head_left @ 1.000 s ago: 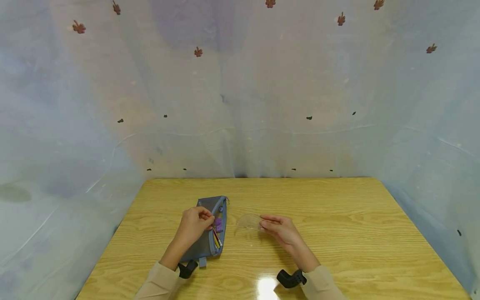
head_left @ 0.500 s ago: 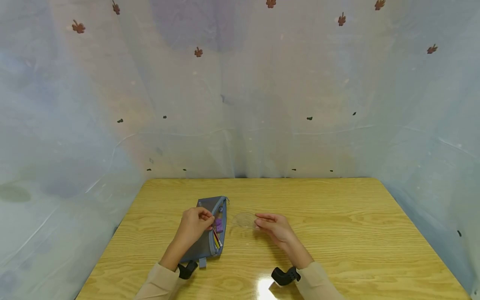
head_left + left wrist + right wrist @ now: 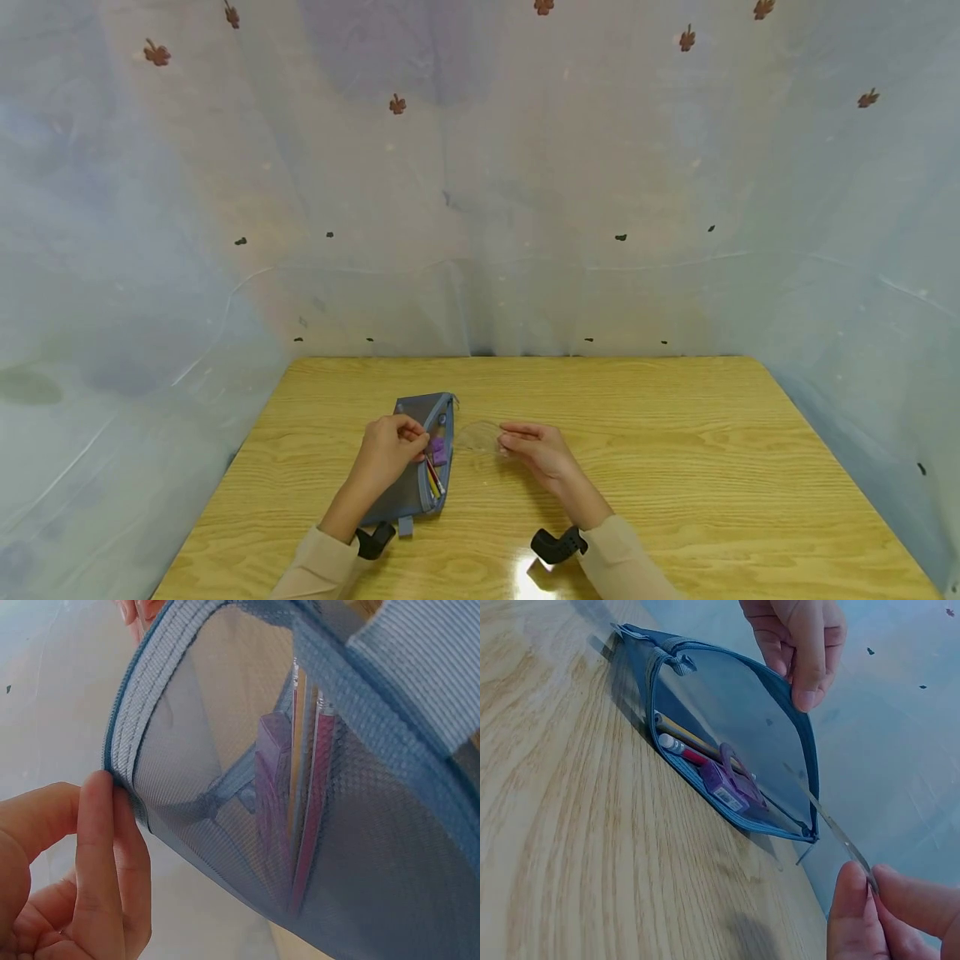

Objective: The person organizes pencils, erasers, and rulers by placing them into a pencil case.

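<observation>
My left hand [image 3: 388,446] pinches the zippered edge of a blue-grey mesh pencil case [image 3: 393,498], holding its mouth spread. Between thumb and fingers, my right hand [image 3: 542,452] grips a clear, half-round protractor [image 3: 477,436] by one end. In the right wrist view the protractor [image 3: 832,823] shows edge-on, its far tip overlapping the pouch's opening. Inside the pouch lie a red pencil [image 3: 693,755] with a white eraser tip, a yellow pencil [image 3: 682,732], and a purple object [image 3: 724,786] with a loop.
The pouch lies left of the middle on a wood-grain table [image 3: 675,467]. A fabric tab [image 3: 406,525] sticks out at its near end. A pale curtain [image 3: 525,292] with small leaf shapes stands behind the table and along its sides.
My right hand has moved left with the protractor, bringing it up to the pouch's side. The left hand keeps its hold on the pouch's edge and stays in place.
</observation>
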`<state>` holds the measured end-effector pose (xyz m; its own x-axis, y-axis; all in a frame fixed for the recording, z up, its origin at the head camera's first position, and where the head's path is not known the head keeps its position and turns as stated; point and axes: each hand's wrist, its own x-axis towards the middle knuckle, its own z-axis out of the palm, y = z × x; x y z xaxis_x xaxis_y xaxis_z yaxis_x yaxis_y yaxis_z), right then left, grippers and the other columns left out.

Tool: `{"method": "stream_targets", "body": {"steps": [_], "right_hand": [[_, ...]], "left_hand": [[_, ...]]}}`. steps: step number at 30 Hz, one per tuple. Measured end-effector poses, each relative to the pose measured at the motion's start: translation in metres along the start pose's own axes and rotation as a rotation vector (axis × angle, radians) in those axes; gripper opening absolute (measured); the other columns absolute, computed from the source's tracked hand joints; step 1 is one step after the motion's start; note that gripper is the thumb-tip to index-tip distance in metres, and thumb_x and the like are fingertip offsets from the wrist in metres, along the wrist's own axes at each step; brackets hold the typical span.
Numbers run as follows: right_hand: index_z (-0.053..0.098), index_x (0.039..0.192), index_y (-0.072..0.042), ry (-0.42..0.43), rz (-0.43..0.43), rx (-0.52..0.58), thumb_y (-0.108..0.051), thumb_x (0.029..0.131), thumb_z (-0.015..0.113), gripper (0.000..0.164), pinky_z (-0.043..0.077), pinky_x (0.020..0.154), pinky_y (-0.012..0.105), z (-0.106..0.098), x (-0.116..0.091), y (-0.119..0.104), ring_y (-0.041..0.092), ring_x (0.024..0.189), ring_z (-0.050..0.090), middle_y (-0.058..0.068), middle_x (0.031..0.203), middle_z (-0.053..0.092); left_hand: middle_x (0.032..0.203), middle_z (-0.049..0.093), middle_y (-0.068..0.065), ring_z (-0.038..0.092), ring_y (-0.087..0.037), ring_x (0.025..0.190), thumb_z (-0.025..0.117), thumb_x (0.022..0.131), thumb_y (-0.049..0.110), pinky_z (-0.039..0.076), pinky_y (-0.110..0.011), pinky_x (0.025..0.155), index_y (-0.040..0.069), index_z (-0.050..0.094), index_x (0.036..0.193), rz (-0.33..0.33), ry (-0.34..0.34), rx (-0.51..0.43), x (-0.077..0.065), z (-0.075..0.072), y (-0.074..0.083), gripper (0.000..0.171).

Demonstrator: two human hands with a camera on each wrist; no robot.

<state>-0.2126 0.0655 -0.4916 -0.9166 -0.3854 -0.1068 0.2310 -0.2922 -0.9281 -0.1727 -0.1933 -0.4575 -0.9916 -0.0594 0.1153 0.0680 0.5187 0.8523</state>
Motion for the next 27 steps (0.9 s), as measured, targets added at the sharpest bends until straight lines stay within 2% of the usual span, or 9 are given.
{"method": "stream_targets", "body": {"steps": [11, 21, 27], "right_hand": [[0.045, 0.129, 0.027, -0.006, -0.032, -0.01, 0.013, 0.095, 0.056, 0.038, 0.058, 0.078, 0.027, 0.014, 0.011, 0.005, 0.014, 0.082, 0.071, 0.011, 0.095, 0.072], [0.048, 0.125, 0.028, 0.014, -0.041, -0.023, 0.015, 0.093, 0.058, 0.037, 0.059, 0.08, 0.03, 0.028, 0.019, 0.011, 0.015, 0.08, 0.07, 0.017, 0.099, 0.071], [0.051, 0.124, 0.026, 0.057, -0.032, -0.03, 0.013, 0.093, 0.06, 0.035, 0.059, 0.084, 0.036, 0.037, 0.024, 0.013, 0.015, 0.08, 0.07, 0.026, 0.104, 0.069]], "left_hand": [[0.073, 0.062, -0.006, 0.066, -0.016, 0.058, 0.071, 0.088, -0.004, 0.057, -0.025, 0.053, -0.001, 0.069, 0.084, -0.001, 0.006, 0.002, -0.001, -0.001, 0.001, 0.005], [0.073, 0.062, -0.006, 0.066, -0.015, 0.058, 0.072, 0.088, -0.002, 0.057, -0.024, 0.053, 0.0, 0.069, 0.084, 0.002, -0.001, 0.012, -0.002, -0.002, 0.002, 0.005], [0.072, 0.062, -0.006, 0.066, -0.016, 0.058, 0.071, 0.088, -0.003, 0.057, -0.025, 0.053, -0.001, 0.069, 0.084, 0.003, 0.002, 0.003, -0.002, -0.002, 0.002, 0.005]]}}
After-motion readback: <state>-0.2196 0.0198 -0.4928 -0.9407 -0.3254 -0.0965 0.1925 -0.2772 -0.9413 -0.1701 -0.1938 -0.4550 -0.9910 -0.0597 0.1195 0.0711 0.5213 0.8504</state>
